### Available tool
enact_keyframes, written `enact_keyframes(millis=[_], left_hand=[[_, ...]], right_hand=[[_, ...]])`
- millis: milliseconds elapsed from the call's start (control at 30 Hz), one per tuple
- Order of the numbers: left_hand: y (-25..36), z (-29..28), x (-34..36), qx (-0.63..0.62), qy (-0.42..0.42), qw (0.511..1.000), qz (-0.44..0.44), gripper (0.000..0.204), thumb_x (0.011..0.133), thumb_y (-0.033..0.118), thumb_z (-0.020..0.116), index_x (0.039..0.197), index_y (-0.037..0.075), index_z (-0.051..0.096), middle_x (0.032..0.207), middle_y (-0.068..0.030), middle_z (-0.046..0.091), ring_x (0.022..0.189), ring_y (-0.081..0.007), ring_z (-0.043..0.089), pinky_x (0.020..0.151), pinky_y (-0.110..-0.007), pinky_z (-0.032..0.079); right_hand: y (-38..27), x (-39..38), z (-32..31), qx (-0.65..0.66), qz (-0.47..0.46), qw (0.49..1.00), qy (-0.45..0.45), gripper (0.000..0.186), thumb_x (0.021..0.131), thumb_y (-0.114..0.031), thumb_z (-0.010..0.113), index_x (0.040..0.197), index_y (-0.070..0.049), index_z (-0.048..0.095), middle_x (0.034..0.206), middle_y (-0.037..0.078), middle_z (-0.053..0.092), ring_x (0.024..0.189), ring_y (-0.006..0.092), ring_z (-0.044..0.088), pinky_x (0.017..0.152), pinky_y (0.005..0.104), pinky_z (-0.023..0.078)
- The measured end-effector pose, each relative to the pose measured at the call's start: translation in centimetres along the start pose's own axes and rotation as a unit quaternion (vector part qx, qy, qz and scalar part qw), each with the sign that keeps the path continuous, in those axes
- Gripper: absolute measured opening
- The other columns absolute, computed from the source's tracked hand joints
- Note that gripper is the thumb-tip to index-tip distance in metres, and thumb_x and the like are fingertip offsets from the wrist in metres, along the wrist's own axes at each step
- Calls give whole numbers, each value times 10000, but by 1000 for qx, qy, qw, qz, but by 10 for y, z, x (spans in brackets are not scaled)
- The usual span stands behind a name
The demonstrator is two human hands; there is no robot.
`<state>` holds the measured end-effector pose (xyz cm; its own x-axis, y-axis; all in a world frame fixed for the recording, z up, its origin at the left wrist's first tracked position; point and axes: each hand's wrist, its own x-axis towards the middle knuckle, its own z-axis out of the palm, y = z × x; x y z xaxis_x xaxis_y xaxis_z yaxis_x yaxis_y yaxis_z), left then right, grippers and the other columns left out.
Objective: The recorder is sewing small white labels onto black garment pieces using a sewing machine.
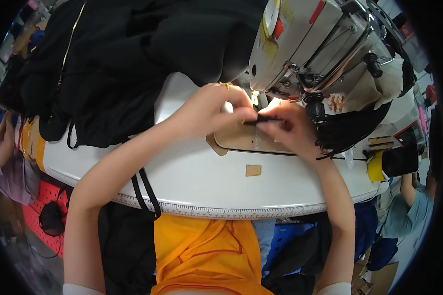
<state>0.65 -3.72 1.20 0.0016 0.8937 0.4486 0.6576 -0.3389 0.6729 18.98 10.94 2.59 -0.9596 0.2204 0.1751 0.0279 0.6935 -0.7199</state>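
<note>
Holding the dark strip: the right grip (293,129) is clamped, thumb against fingers, on a narrow dark strip (267,119), which lies just before the needle area.
Left grip (226,110): bent fingers at the other end of the strip; they are blurred, so I cannot tell if they pinch it or only touch.
Sewing machine (283,56): smooth pale body with shiny metal parts, standing behind the hands; bright light falls near the fingertips.
Desk (197,179): white and glossy, with a ruler tape (221,212) along the rounded front edge.
Small piece (253,170): flat, tan, almost rectangular, on the desk between the forearms.
Black cloth (182,46): matt, in thick folds, at the left, crossed by a thin gold line (74,29).
Black cords (354,130): thin, bunched, beside the right wrist.
Orange cloth (206,255): wrinkled, below the desk edge.
</note>
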Motion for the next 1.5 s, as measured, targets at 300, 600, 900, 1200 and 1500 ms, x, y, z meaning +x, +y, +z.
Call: enact_keyframes(millis=[300, 600, 900, 1200, 1500], left_hand=[[-3, -8, -11, 236, -96, 966, 39, 263, 893, 221, 623, 1112, 78, 640, 1059, -39, 639, 1075, -250, 584, 963, -394, 456], [-5, -11, -2, 238, -96, 965, 59, 297, 841, 122, 603, 1124, 34, 623, 1147, -109, 631, 1160, -298, 564, 1029, -409, 428], [-4, -10, -12, 244, -81, 962, 97, 383, 832, 125, 620, 1197, 12, 606, 1129, -105, 639, 1164, -294, 562, 1063, -413, 412], [-2, -11, -10, 211, -110, 971, 23, 372, 908, 146, 588, 1247, -6, 580, 1281, -165, 595, 1256, -311, 524, 1097, -424, 386], [-2, -8, -6, 231, -104, 967, 17, 323, 908, 144, 600, 1208, 24, 614, 1263, -163, 609, 1204, -302, 568, 1065, -415, 421]], right_hand=[[1, -25, 6, -306, -235, 923, -4, 447, 764, -159, 727, 1205, -116, 668, 1197, -22, 627, 921, 164, 576, 759, 285, 512], [8, -24, 7, -294, -43, 955, 14, 521, 766, -105, 672, 1276, -27, 600, 1248, 105, 609, 981, 276, 585, 936, 372, 461], [2, -28, 9, -290, -182, 939, 30, 522, 695, -119, 727, 1210, -96, 646, 1206, 53, 616, 913, 223, 569, 831, 340, 457], [6, -27, 8, -278, -114, 953, 18, 466, 755, -178, 741, 1216, -179, 676, 1299, 58, 597, 1013, 242, 544, 969, 394, 406], [-5, -25, 0, -302, -60, 951, -31, 447, 789, -195, 737, 1230, -226, 673, 1317, 38, 589, 1070, 251, 527, 1012, 405, 392]])
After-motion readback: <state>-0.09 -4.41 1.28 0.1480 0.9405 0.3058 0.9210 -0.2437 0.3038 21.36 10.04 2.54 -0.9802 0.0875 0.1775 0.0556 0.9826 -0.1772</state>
